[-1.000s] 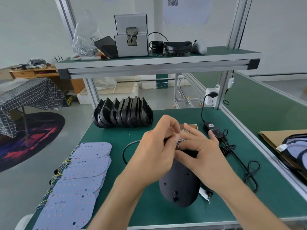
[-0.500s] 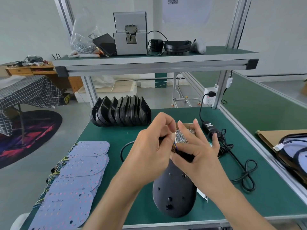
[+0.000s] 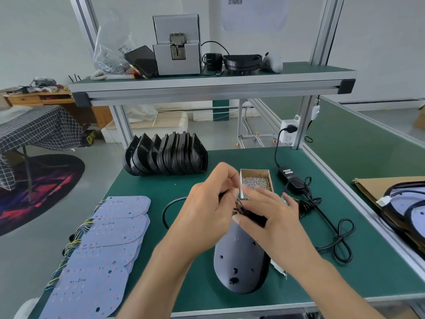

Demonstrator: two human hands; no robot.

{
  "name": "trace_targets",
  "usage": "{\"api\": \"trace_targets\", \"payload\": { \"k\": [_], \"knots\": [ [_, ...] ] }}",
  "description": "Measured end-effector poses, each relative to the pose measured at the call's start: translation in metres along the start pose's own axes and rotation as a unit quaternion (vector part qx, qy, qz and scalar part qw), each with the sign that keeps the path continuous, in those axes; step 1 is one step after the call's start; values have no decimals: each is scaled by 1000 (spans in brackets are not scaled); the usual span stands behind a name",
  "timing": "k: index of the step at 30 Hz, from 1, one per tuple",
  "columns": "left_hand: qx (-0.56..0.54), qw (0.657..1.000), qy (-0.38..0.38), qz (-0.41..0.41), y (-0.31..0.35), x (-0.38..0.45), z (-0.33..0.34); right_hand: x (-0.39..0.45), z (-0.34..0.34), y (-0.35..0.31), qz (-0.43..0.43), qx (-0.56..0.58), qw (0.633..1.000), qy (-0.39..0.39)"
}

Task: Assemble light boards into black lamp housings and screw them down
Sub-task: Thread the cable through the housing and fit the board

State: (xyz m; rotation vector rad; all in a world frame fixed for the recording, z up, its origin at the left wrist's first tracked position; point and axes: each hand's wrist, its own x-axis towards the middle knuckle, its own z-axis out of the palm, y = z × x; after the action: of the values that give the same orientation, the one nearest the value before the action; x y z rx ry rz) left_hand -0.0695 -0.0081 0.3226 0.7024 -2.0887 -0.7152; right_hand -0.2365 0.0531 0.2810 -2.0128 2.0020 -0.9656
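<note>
Pinching thin wires (image 3: 239,203) at the lamp housing's (image 3: 241,261) top, the left hand (image 3: 207,212) curls while the right hand (image 3: 269,217) grips its edge.

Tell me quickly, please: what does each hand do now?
Left hand: fingers curled, pinching thin wires.
Right hand: gripping the top edge of the black lamp housing.

White walls (image 3: 46,31) w/ a paper sheet carrying a QR code (image 3: 235,0) at top; grey floor (image 3: 27,254). At left, a wooden desk (image 3: 34,99) w/ clutter on top, a table under a dark checked cloth (image 3: 39,127), and a dark round rug (image 3: 36,192) w/ red and purple patches. Even, soft light throughout.
</note>
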Motion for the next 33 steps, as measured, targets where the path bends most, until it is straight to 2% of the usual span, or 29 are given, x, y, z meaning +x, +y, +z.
{"api": "trace_targets", "payload": {
  "k": [4,6,8,10,15,22,28,30,33],
  "knots": [
    [-33,999,10,1,-8,8,-13,-2,-21,16,-83,44,994,-56],
    [-63,998,-2,7,-8,9,-17,-1,-29,27,-92,137,983,-77],
    [-90,996,-6,9,-8,8,-17,1,-28,34,-80,276,953,-101],
    [-116,993,-5,10,-7,8,-15,1,-18,35,-61,362,921,-127],
    [-186,982,13,22,-3,13,-21,5,13,35,-65,405,904,-118],
    [-291,955,55,23,-17,18,-28,-3,37,15,-31,558,821,-121],
    [-275,957,91,-8,-28,16,-29,-9,53,-4,-13,681,728,-80],
    [-217,972,87,-27,-29,9,-33,-8,49,-3,16,681,731,-34],
    [-85,994,18,-63,-28,-5,-43,-3,36,0,30,627,777,38]
  ]
}}
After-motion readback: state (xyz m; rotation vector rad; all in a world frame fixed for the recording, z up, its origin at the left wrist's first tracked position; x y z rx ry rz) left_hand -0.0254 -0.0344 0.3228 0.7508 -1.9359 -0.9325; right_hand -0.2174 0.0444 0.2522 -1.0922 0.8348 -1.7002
